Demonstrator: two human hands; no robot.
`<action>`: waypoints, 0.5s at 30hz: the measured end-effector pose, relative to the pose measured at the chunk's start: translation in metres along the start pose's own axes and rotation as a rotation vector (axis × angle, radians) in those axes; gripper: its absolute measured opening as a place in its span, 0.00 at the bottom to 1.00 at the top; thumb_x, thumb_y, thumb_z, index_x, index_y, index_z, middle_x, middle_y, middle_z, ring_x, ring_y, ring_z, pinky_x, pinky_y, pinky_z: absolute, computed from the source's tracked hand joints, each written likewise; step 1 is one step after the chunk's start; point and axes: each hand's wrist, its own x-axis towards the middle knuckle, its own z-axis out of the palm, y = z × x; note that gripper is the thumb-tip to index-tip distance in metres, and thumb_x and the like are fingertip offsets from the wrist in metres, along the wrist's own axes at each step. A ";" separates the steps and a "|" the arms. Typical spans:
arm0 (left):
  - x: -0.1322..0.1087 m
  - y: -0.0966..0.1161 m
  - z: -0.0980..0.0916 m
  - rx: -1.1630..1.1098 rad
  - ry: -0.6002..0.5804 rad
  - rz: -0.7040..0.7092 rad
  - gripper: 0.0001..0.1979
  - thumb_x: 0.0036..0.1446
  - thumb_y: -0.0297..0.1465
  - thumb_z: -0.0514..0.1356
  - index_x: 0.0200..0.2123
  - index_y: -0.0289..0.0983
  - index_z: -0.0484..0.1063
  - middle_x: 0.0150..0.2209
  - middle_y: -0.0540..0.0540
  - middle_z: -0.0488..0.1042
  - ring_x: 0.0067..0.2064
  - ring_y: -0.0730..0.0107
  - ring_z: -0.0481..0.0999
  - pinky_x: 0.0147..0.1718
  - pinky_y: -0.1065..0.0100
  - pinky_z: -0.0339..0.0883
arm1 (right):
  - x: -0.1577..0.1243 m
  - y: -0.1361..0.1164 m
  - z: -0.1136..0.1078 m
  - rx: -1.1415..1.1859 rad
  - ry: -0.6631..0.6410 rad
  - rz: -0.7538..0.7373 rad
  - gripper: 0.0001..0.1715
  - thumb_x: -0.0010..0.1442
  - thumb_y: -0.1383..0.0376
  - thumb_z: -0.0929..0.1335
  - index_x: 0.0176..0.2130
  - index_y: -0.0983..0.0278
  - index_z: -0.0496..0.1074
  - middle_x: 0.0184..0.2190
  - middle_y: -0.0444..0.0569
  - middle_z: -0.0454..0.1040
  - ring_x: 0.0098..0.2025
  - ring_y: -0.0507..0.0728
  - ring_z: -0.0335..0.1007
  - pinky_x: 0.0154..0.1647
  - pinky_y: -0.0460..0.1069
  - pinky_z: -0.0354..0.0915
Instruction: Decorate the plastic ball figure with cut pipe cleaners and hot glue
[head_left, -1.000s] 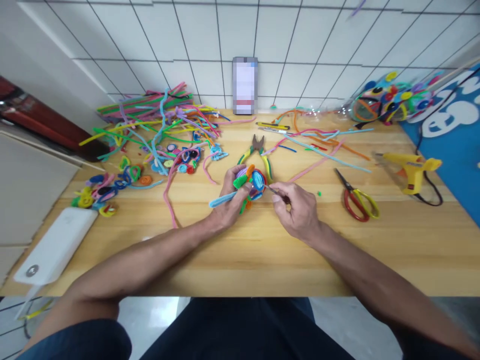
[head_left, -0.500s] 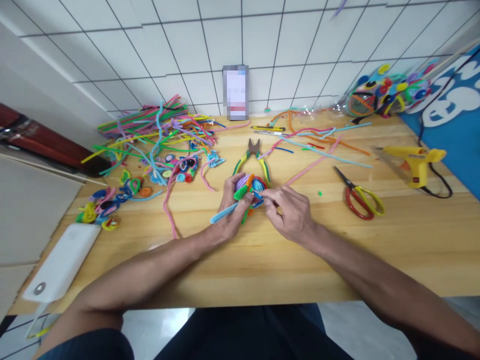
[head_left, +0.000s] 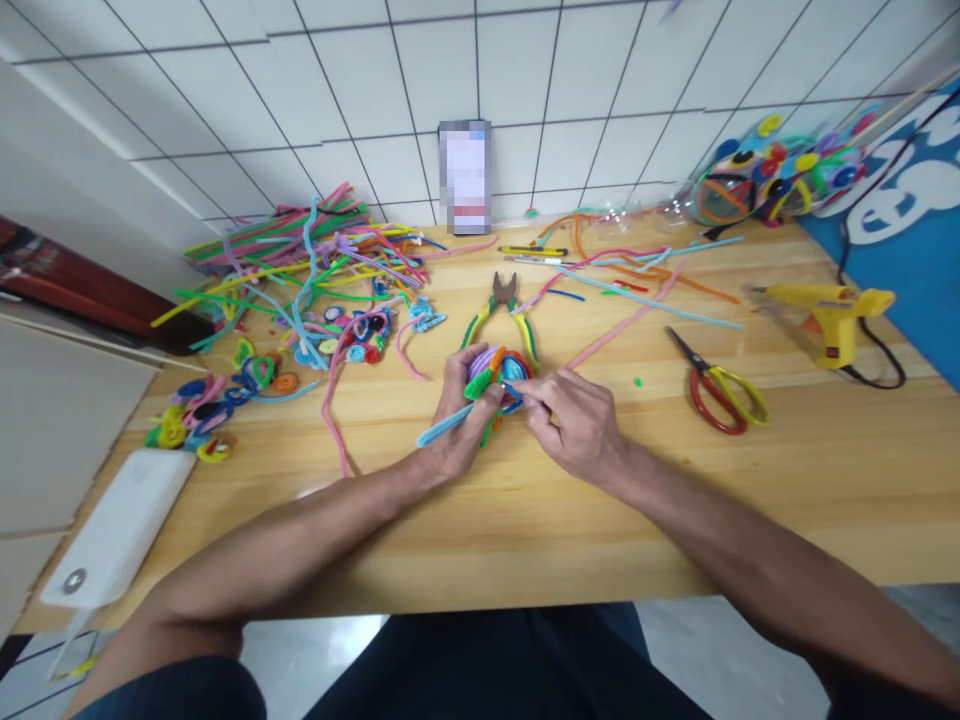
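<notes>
Right hand nearer bundle (now touching)

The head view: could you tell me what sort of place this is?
Probably a craft bench: a wooden table strewn with colourful fuzzy pipe cleaners, a yellow glue gun and red-and-yellow scissors. The left hand and right hand grip a multicoloured coiled pipe-cleaner bundle.

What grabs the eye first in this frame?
At the middle of the wooden table, the left hand grips a multicoloured coil bundle and the right hand pinches its edge. Behind to the left sprawls a bright pile of pipe cleaners. Pliers lie just beyond the bundle, with red-and-yellow scissors and a yellow glue gun to the right.
</notes>
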 end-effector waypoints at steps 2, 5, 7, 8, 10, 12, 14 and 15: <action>0.000 0.000 0.000 0.003 -0.009 0.002 0.23 0.71 0.43 0.59 0.65 0.46 0.61 0.63 0.41 0.67 0.66 0.51 0.67 0.68 0.46 0.62 | 0.000 0.000 0.001 0.006 0.016 -0.015 0.19 0.65 0.76 0.65 0.50 0.59 0.76 0.32 0.45 0.81 0.31 0.58 0.74 0.34 0.54 0.71; -0.001 0.000 -0.001 -0.001 -0.015 -0.002 0.24 0.71 0.43 0.59 0.65 0.46 0.61 0.63 0.41 0.67 0.64 0.51 0.68 0.67 0.46 0.64 | 0.001 0.000 0.001 -0.001 0.018 -0.012 0.19 0.65 0.76 0.65 0.49 0.59 0.76 0.30 0.45 0.80 0.30 0.57 0.72 0.33 0.53 0.70; 0.000 -0.001 -0.001 -0.007 -0.017 -0.003 0.24 0.70 0.44 0.59 0.65 0.46 0.61 0.63 0.41 0.67 0.64 0.52 0.68 0.66 0.46 0.64 | 0.001 0.000 0.001 -0.003 0.013 -0.008 0.19 0.65 0.76 0.65 0.49 0.58 0.76 0.30 0.44 0.80 0.29 0.57 0.72 0.33 0.53 0.70; 0.000 -0.002 -0.001 -0.008 -0.017 -0.002 0.24 0.70 0.44 0.59 0.65 0.46 0.61 0.63 0.41 0.68 0.64 0.52 0.69 0.66 0.47 0.65 | 0.001 -0.001 0.000 -0.001 0.016 -0.009 0.19 0.65 0.76 0.65 0.49 0.59 0.76 0.30 0.44 0.80 0.29 0.57 0.72 0.33 0.53 0.70; 0.000 -0.002 -0.001 0.001 -0.012 0.003 0.24 0.70 0.44 0.59 0.65 0.46 0.61 0.62 0.42 0.68 0.64 0.52 0.69 0.66 0.48 0.65 | 0.001 -0.001 0.000 0.001 0.025 -0.016 0.18 0.64 0.76 0.65 0.49 0.60 0.75 0.30 0.45 0.80 0.29 0.57 0.71 0.33 0.53 0.70; 0.000 -0.002 -0.001 0.015 -0.006 0.011 0.25 0.70 0.44 0.60 0.65 0.45 0.61 0.62 0.42 0.68 0.64 0.52 0.69 0.66 0.49 0.65 | 0.002 -0.002 0.000 0.000 0.035 -0.019 0.18 0.64 0.77 0.65 0.48 0.60 0.75 0.30 0.45 0.80 0.29 0.57 0.72 0.33 0.52 0.70; 0.001 -0.001 -0.001 0.024 -0.004 0.021 0.25 0.70 0.44 0.59 0.65 0.44 0.61 0.62 0.42 0.68 0.63 0.52 0.69 0.65 0.50 0.66 | 0.002 -0.002 0.000 0.002 0.039 -0.015 0.18 0.64 0.77 0.65 0.48 0.60 0.75 0.30 0.45 0.80 0.30 0.57 0.73 0.34 0.52 0.71; 0.001 -0.001 -0.001 0.028 -0.005 0.025 0.25 0.70 0.44 0.59 0.65 0.44 0.61 0.62 0.42 0.68 0.64 0.52 0.69 0.65 0.50 0.66 | 0.002 -0.002 0.000 0.005 0.040 -0.014 0.18 0.64 0.77 0.65 0.48 0.60 0.75 0.31 0.44 0.80 0.31 0.56 0.74 0.35 0.52 0.71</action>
